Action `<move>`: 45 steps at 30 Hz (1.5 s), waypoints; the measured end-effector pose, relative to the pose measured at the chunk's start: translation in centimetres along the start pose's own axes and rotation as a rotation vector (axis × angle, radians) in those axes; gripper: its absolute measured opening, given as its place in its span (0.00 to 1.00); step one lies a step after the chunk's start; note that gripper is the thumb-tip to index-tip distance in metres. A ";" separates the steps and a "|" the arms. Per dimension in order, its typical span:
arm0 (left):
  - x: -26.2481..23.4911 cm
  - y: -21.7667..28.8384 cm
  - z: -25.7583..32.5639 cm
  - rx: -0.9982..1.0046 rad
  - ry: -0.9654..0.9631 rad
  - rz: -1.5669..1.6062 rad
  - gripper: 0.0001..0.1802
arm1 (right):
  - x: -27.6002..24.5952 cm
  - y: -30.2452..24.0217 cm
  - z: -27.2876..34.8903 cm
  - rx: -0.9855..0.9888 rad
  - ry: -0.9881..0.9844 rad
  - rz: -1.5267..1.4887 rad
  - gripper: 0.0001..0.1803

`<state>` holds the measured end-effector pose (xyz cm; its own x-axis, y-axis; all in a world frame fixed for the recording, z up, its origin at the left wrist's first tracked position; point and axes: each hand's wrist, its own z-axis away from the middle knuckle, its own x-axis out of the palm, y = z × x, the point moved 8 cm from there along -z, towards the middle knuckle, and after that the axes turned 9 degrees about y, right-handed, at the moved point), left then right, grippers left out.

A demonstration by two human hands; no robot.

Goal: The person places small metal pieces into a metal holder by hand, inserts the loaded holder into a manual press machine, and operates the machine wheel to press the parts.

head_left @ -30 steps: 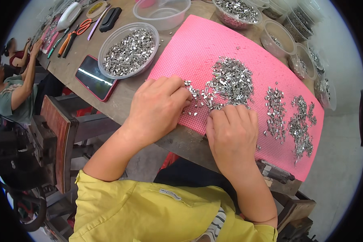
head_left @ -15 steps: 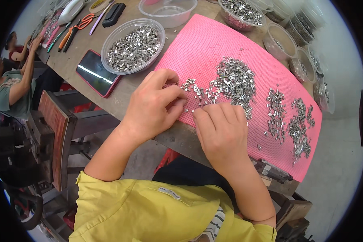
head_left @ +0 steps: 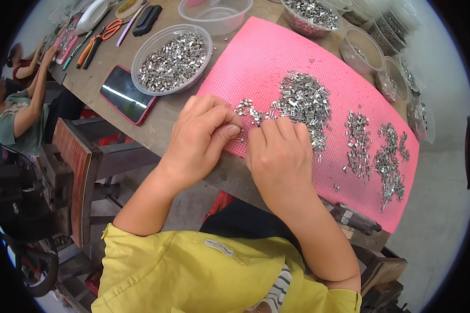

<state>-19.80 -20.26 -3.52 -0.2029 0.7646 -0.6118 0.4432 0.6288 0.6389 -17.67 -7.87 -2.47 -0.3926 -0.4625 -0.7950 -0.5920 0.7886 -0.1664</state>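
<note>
Head view: left hand and right hand hold their fingers curled close together, whether on a piece I cannot tell, beside metal bits heaped on a pink mat whose texture probably stops them sliding.

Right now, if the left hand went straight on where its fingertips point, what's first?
Likely the right hand, directly across; small silver pieces lie close to that line, and exact depth is unclear.
</note>
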 end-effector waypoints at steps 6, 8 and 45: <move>0.5 0.5 1.0 -0.171 -0.028 0.278 0.03 | -2.1 1.4 0.7 0.080 0.059 -0.129 0.09; 0.6 1.0 1.3 -0.192 -0.039 0.303 0.04 | -4.6 2.9 1.8 0.177 0.119 -0.371 0.11; 15.4 19.7 5.8 0.587 -0.151 -0.041 0.15 | -14.7 9.9 18.1 0.174 0.055 0.097 0.13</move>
<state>-9.17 3.06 -3.08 -0.1226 0.6857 -0.7174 0.8542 0.4410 0.2755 -4.96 14.09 -2.98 -0.4823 -0.3982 -0.7803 -0.4207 0.8865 -0.1924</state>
